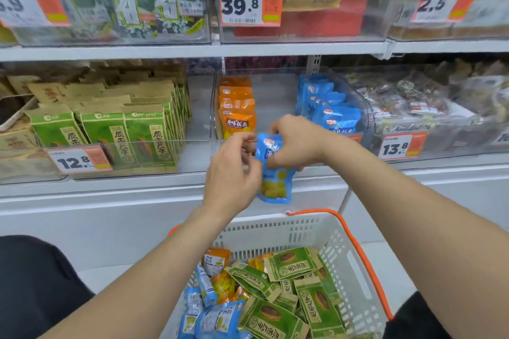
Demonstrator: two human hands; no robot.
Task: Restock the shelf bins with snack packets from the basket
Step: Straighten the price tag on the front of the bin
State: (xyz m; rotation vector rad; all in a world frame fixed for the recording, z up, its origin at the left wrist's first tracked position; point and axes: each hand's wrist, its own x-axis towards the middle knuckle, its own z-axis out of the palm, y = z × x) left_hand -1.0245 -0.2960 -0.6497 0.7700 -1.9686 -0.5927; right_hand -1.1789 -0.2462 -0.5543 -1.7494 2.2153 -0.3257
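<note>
Head camera, looking down at my two bare hands in front of a shop shelf. Both hold one blue snack packet, which hangs just ahead of the shelf's front edge with its long axis nearly upright. My right hand curls its fingers over the packet's top. My left hand pinches its left edge lower down.

The clear plastic bin stands right behind the hands. A row of matching blue packets stands along the bin's right wall, up and to the right of my grip, so I judge the right hand nearer. Orange packets line the left wall, leaving a bare strip between the rows.

The packet is a glossy, soft film pouch, flat and crinkled, printed with yellow kernels. Below the hands, the white slotted plastic basket with an orange handle holds more blue, orange and matte green paper seed packets in a loose heap.
</note>
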